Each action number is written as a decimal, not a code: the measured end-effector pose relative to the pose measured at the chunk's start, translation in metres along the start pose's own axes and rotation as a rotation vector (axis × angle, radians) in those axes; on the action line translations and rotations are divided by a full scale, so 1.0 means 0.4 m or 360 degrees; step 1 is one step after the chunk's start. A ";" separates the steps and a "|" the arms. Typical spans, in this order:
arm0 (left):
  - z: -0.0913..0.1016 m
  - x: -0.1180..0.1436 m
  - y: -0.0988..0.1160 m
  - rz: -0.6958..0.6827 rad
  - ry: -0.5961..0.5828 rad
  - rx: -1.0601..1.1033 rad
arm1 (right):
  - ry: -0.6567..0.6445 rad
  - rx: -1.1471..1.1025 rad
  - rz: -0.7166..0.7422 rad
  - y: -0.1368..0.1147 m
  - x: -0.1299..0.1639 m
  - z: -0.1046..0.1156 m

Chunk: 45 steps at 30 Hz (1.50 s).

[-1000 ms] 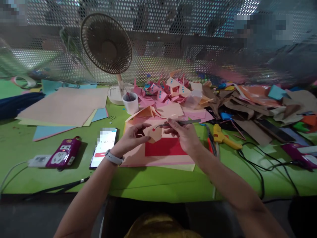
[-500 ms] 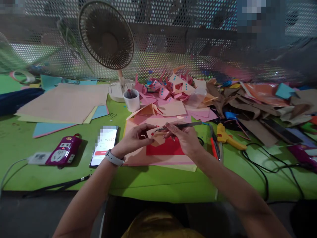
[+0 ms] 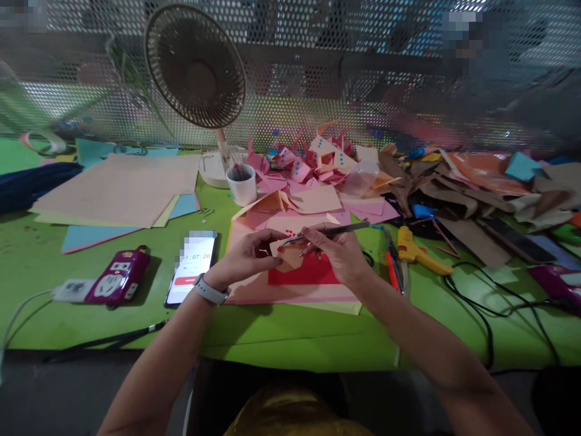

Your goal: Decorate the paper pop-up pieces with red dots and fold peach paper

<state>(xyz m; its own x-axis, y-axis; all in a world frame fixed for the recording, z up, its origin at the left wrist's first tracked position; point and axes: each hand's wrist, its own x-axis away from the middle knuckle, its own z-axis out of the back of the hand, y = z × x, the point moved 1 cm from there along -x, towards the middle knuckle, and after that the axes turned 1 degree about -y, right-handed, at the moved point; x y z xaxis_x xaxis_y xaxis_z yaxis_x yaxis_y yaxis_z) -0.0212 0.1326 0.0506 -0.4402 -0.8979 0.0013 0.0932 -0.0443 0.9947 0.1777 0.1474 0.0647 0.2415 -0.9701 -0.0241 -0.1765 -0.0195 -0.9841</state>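
My left hand [image 3: 252, 254] pinches a small piece of peach paper [image 3: 289, 259] by its left side. Tweezers [image 3: 338, 229] lie in the grip of my right hand [image 3: 333, 247], their bent tips over the paper. At those tips a tiny red paper piece [image 3: 280, 249] touches, or is very close to, the peach paper. Several more tiny red bits [image 3: 290, 233] lie just beyond my hands. A red sheet [image 3: 299, 275] rests under my hands on a stack of peach and pink sheets [image 3: 254, 290].
A phone [image 3: 193, 266] and a purple power socket [image 3: 118, 277] lie at left. Behind stand a white cup [image 3: 242, 184] and a fan [image 3: 197, 72], with folded pink papers [image 3: 302, 166] alongside. Pliers [image 3: 394, 266], a yellow glue gun [image 3: 422, 251] and black cables [image 3: 488, 312] are at right.
The peach paper has tilted slightly in my left hand, and the tweezer tips have stayed at its red piece. More of the red bits behind it now show.
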 end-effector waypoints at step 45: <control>-0.011 -0.004 0.011 0.0062 0.0049 0.0023 | -0.0409 0.1372 0.0737 -0.025 0.010 0.041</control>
<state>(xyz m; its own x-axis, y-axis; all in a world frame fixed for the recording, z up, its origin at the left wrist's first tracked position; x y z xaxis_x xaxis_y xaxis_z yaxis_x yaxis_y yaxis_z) -0.0161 0.1319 0.0545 -0.4087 -0.9119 0.0370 0.0970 -0.0031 0.9953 0.1962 0.1476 0.0714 0.5402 -0.7545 -0.3728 0.4202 0.6256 -0.6573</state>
